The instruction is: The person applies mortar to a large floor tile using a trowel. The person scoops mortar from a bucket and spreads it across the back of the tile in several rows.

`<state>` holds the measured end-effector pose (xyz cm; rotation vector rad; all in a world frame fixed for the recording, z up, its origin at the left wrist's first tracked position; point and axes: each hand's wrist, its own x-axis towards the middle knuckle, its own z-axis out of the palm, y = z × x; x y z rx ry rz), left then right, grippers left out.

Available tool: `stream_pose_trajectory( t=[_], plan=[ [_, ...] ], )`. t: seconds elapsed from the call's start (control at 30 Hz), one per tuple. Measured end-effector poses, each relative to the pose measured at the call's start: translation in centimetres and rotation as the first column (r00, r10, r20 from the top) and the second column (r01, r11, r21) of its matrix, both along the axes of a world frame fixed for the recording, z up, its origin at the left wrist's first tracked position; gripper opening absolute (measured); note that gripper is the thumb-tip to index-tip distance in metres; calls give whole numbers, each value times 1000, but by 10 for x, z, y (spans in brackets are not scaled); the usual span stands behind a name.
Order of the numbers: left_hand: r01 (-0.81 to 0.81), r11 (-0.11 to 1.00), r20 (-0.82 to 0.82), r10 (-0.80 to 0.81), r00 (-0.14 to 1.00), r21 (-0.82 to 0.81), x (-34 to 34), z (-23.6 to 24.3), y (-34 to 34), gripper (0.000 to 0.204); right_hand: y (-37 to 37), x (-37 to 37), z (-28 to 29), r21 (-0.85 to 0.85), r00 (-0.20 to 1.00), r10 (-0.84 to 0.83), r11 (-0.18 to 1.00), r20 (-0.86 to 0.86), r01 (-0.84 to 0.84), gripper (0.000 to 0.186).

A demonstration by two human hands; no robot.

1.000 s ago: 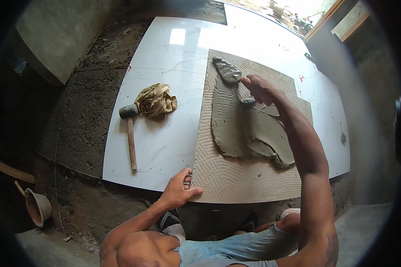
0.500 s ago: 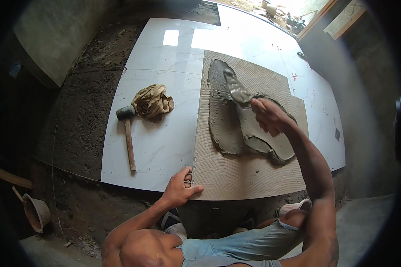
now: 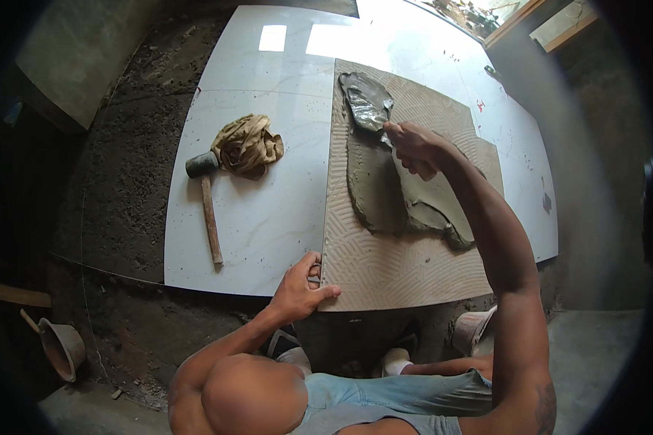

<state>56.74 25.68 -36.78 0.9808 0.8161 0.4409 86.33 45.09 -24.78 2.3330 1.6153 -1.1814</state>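
A large tile (image 3: 384,279) lies with its ridged tan back facing up. Grey wet mortar (image 3: 376,185) covers much of its middle and far left part. In my right hand (image 3: 417,148) is the handle of a trowel, whose shiny wet blade (image 3: 368,109) presses on the mortar near the tile's far left corner. My left hand (image 3: 302,288) grips the tile's near left corner, thumb on the ridged back and fingers curled at the edge; the fingertips are partly hidden.
Glossy white tiles (image 3: 257,210) spread to the left and beyond. On them rest a mallet (image 3: 209,210) and a crumpled tan cloth (image 3: 248,146). Dark rough ground (image 3: 134,174) borders them at left. Buckets stand at lower left (image 3: 62,349) and near my right leg (image 3: 474,332).
My right hand has moved the trowel farther away and slightly left, and its blade now lies on the mortar's far end. The left hand keeps its hold; the whole view has shifted a little.
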Motion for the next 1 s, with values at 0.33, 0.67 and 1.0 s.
stream_pose_trajectory(
  t=[0.33, 0.67, 1.0],
  plan=[
    [60, 993, 166, -42, 985, -106, -5, -17, 6, 49, -171, -73, 4, -4, 964, -231, 973, -130, 233, 44],
    [26, 929, 246, 71, 967, -370, -9, -8, 4, 48, -324, -133, -36, 188, 974, -213, 956, -80, 225, 31],
    [20, 936, 214, 60, 975, -353, 0, -1, 5, 36, -397, -83, 35, -51, 990, -32, 998, -138, 25, 32]
  ],
)
